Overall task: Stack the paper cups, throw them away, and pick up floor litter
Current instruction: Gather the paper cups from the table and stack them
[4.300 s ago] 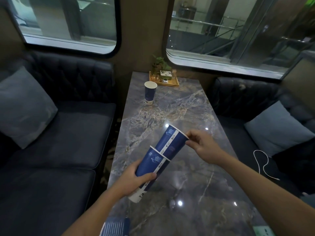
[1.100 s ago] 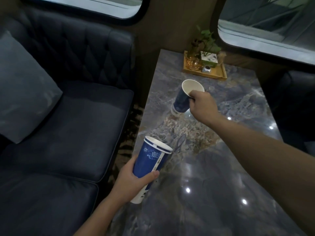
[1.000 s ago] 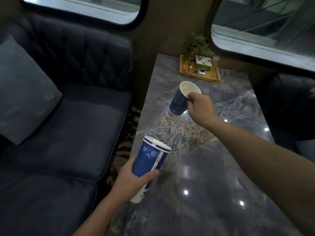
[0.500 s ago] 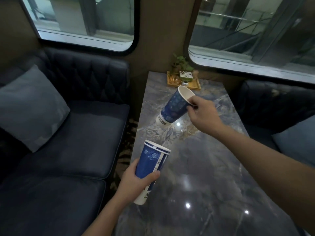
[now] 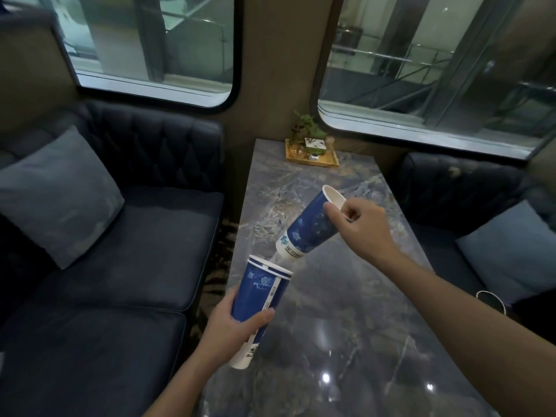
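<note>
Beneath both your hands runs the long blue-grey marbled table point(image 5: 346, 311), kept clear under the work. Your left hand point(image 5: 231, 329) grips the nested blue paper cup stack point(image 5: 260, 299) low on its wall, mouth tilted toward your right hand point(image 5: 361, 227). That hand pinches the single blue paper cup point(image 5: 313, 227) at its rim, base angled down just above the stack's mouth, evidently lined up for insertion.

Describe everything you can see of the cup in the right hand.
The single paper cup is dark blue with pale flower prints, a white band with printing at its base and a white inside. It looks empty. The right hand pinches its rim, holding it tilted in the air, base pointing down-left toward the stacked cups in the left hand.
</note>
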Motion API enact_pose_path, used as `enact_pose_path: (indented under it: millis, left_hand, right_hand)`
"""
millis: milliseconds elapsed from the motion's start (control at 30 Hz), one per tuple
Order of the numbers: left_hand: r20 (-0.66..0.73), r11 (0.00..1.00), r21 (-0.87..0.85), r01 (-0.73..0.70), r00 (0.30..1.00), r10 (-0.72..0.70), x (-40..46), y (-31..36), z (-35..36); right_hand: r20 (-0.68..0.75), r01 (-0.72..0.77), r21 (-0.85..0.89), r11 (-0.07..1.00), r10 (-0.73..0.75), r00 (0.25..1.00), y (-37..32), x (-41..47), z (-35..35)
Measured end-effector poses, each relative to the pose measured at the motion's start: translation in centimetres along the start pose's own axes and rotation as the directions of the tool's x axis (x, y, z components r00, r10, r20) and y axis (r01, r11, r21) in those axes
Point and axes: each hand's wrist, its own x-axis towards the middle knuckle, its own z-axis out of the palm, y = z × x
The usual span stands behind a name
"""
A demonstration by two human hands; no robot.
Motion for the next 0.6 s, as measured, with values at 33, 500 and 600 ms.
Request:
enact_pose_path:
  millis: [33, 500, 600]
  left_hand:
    - [0.004, 1.0, 0.004, -0.007, 1.0, 0.007, -0.3, 0.0, 0.0]
    - [0.044, 0.999, 0.018, -0.031, 0.999, 0.031, -2.6, -0.3, -0.7]
    - [0.061, 0.999, 0.019, -0.043, 0.997, 0.042, -3.1, -0.3, -0.9]
  right_hand:
    - [0.008, -0.006, 0.008, 1.0, 0.006, 1.0, -0.1, -0.4, -0.1]
    - [0.033, -0.036, 0.26, 0.965, 0.028, 0.999, -1.0, -3.3, -1.5]
    - [0.032, -0.032, 0.318, 0.948, 0.023, 0.999, -1.5, -3.6, -1.7]
